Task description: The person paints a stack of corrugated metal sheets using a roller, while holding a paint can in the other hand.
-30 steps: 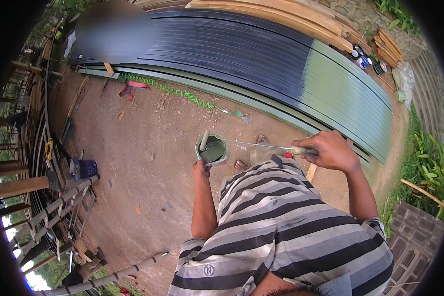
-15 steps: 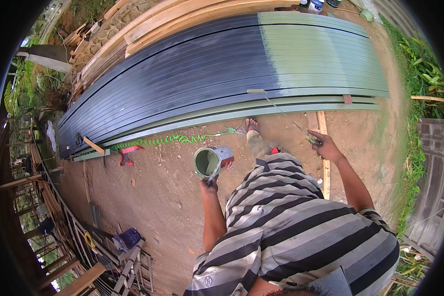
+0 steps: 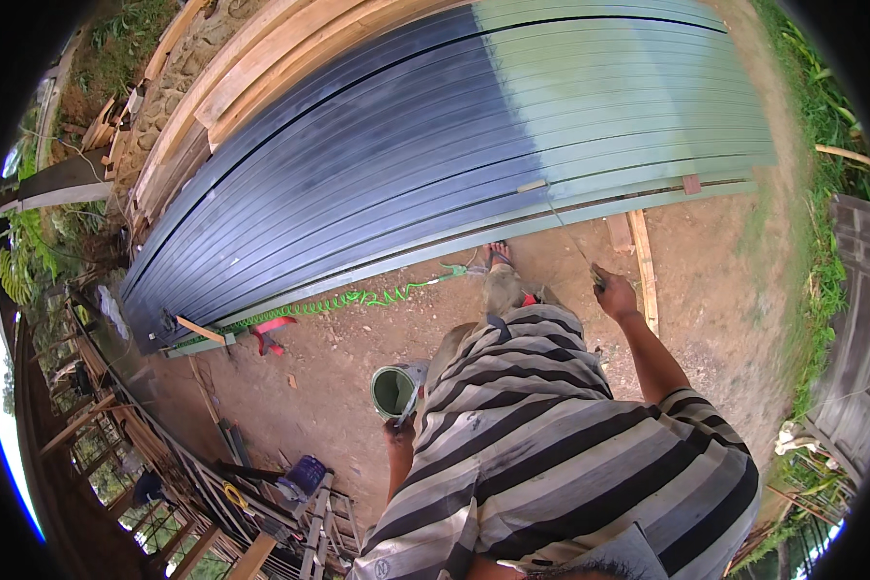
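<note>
My right hand (image 3: 616,293) is closed round the handle of a paint roller (image 3: 532,186). Its pale sleeve rests at the near edge of a long ribbed panel (image 3: 358,145), by the line between two colours. The panel is dark blue-grey on the left and light green on the right (image 3: 628,97). My left hand (image 3: 398,431) grips a paint bucket (image 3: 393,391) by its handle, low beside my left leg. The bucket tilts toward me, and green paint coats its inside.
A coiled green air hose (image 3: 329,304) and a red strap (image 3: 273,333) lie on the dirt along the panel's near side. Wooden boards (image 3: 251,92) run behind it. A timber strip (image 3: 644,271) lies near my right hand, a purple bucket (image 3: 303,478) at lower left.
The roller has shifted right along the panel's near edge, and my right hand has come a little left. The bucket has moved down and closer to my body. The whole view has turned slightly.
</note>
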### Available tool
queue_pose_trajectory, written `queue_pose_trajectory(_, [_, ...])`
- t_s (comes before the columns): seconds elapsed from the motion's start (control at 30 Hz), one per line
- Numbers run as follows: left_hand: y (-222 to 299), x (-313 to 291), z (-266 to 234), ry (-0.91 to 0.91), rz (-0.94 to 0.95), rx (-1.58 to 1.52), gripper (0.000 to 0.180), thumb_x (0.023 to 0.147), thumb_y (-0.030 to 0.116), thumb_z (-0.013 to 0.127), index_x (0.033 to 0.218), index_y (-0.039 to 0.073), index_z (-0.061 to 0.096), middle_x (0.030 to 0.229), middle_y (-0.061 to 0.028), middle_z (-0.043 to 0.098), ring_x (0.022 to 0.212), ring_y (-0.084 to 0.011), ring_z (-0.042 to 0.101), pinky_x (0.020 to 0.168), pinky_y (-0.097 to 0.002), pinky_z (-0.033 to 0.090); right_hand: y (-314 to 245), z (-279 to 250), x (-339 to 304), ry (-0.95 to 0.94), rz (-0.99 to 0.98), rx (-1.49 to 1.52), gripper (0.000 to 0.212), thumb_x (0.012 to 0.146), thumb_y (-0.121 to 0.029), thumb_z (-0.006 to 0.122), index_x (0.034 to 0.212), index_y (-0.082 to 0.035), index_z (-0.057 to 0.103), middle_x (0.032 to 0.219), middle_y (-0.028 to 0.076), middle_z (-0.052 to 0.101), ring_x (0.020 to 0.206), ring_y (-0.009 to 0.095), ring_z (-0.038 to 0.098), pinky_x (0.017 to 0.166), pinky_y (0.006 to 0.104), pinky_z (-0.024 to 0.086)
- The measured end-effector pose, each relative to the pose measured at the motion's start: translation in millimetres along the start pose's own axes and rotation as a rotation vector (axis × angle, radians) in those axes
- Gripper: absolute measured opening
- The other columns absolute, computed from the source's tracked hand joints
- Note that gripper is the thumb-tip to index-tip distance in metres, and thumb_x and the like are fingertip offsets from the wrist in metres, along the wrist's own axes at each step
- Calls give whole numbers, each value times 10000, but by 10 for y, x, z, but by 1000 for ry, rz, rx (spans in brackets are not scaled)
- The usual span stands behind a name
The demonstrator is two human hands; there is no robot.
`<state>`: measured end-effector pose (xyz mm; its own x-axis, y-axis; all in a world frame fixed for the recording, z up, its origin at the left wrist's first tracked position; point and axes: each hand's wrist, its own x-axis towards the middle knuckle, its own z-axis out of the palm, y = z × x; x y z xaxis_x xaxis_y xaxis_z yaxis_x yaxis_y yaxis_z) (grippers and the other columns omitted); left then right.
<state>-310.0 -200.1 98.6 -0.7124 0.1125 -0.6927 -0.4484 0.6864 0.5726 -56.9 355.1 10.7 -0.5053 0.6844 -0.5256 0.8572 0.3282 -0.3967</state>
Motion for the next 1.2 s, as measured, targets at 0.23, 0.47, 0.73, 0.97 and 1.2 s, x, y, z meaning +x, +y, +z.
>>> queue_pose_trajectory(0.23, [19, 9, -223, 90, 228, 178, 162, 924, 66, 632, 792, -27, 622, 804, -57, 707, 558, -64, 480, 491, -249, 355, -558, 196, 1095, 16, 32, -125, 533, 892, -186, 653, 1415, -245, 569, 1001, 217, 698, 911, 409, 690, 805, 508, 564])
queue_pose_trajectory(0.47, [614, 213, -180, 56, -257, 144, 235, 939, 36, 542, 1142, -76, 578, 1157, -198, 682, 1067, -243, 601, 908, -327, 473, -1432, 16, 2799, 96, 28, -92, 482, 934, -168, 569, 1410, -240, 579, 1055, 200, 710, 981, 391, 695, 877, 487, 568])
queue_pose_trajectory(0.73, [253, 604, -224, 116, -446, -1343, 616, 740, -39, 480, 1342, -159, 420, 1357, -306, 527, 1285, -437, 514, 1176, -511, 397, -2321, -421, 4397, 167, -11, -33, 380, 1041, -249, 365, 1285, -179, 647, 1125, 168, 717, 1078, 368, 681, 926, 497, 548])
queue_pose_trajectory(0.97, [436, 647, -166, 7, -403, -1362, 736, 732, -16, 529, 1422, -173, 327, 1406, -326, 476, 1306, -450, 500, 1179, -514, 391, -2549, -544, 4951, 176, 30, -34, 433, 1051, -297, 313, 1293, -180, 651, 1193, 181, 696, 1123, 398, 655, 960, 511, 529])
queue_pose_trajectory(1.2, [83, 828, -249, -24, -449, -1429, 731, 715, -32, 505, 1405, -176, 312, 1422, -322, 446, 1326, -468, 467, 1185, -579, 365, -1922, -92, 3618, 75, 20, -58, 385, 1033, -285, 376, 1235, -139, 670, 1052, 212, 718, 1026, 427, 676, 913, 529, 540])
